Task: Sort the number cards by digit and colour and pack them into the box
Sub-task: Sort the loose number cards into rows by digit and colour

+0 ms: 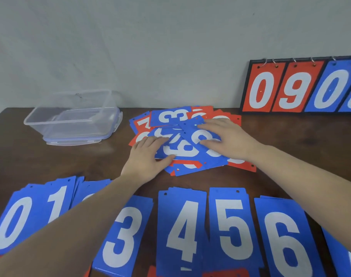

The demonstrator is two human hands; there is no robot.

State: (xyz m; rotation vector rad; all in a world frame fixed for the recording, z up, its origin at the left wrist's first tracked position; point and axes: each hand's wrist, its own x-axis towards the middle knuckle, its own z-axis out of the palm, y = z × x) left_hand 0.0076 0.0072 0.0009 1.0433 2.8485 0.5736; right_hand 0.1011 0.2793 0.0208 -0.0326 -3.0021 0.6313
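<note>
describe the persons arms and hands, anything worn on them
Both arms are bare as far as the picture shows: no sleeves in view. The left hand and right hand wear no gloves. No ring, watch, bracelet or band shows on the fingers or wrists, and no markings are visible. The nails look short and unpainted.

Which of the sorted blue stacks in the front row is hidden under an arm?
The one between the blue 1 and blue 3; the left forearm crosses it.

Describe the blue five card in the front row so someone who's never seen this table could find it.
On the brown table, a row of blue cards lies along the near edge. The blue five card sits between the four and the six.
</note>
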